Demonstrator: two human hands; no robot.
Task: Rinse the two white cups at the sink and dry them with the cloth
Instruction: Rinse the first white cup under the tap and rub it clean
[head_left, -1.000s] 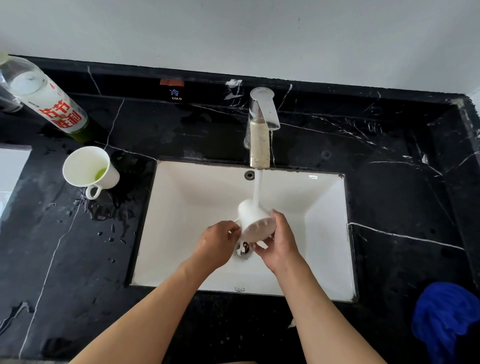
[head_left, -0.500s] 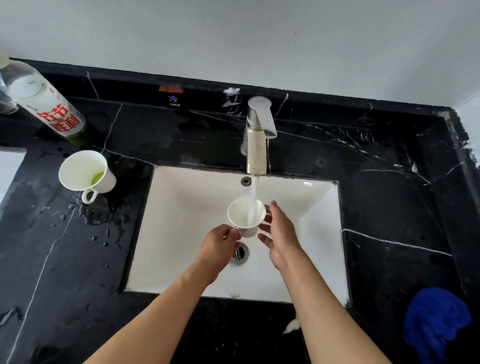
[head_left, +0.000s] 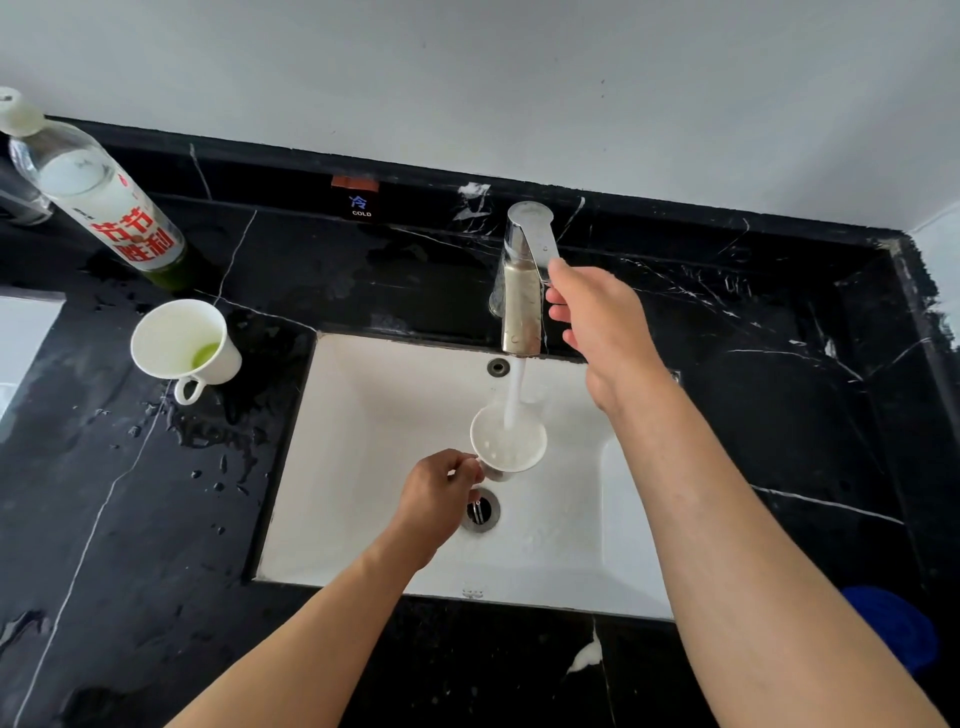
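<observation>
My left hand (head_left: 439, 499) grips a white cup (head_left: 508, 439) by its handle, upright over the white sink (head_left: 374, 415), and the water stream from the chrome faucet (head_left: 522, 291) falls into it. My right hand (head_left: 602, 327) is raised beside the faucet with its fingers apart, its fingertips at the lever's end. The second white cup (head_left: 179, 340) stands on the black counter left of the sink, with green liquid at its bottom. Part of the blue cloth (head_left: 898, 631) shows at the lower right, behind my right forearm.
A clear bottle with red lettering (head_left: 98, 197) leans at the back left. The black marble counter (head_left: 156, 519) is wet with droplets left of the sink. The sink drain (head_left: 480, 512) lies below the held cup. A white wall runs behind the backsplash.
My right hand let go of the cup and rose to the faucet lever. The cup went from tilted on its side to upright under the stream, held by my left hand alone.
</observation>
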